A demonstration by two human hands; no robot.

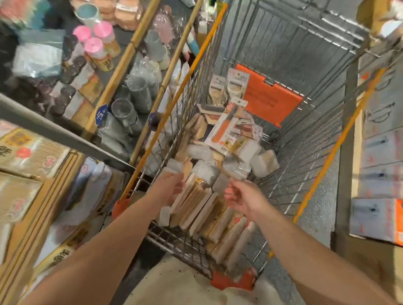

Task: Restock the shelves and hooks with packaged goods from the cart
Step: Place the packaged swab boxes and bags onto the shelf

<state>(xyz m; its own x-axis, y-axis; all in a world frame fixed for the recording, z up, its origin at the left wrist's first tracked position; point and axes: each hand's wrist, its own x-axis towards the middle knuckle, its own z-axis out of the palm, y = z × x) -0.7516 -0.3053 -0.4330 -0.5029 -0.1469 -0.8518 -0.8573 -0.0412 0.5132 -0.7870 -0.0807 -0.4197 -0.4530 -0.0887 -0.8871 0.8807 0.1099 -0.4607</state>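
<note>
Head view. Nearest the camera: two bare forearms reaching forward and down into the wire shopping cart [291, 59]. Beige trousers show at the bottom edge.

Left hand [171, 184] sits at the cart's left wall, fingers curled round the top of a slim pale packet [175, 168] at the left end of the stack; looks like a pinch grip, but motion blur makes it hard to confirm. Right hand [242, 198] hovers above the stack with fingers loosely spread and partly open, holding nothing I can make out; blurred.

Task goods: a row of flat tan packets [199, 204] stands on edge in the near end of the cart, long axes running up-left to down-right, directly under and between both hands. More loose goods further in: clear-wrapped packs [260, 160], an orange-handled tool on a card [222, 127], carded peelers [234, 84] leaning at the far pile. An orange flap [270, 94] lies beyond.

Shelves [111, 77] to the left hold cups, pink-lidded containers and boxed goods; hanging carded items [383, 176] to the right.

Judgement: pick step in hand, cart well stocked. Left hand nearer the packets; lift goes straight up, then left to the shelves.
</note>
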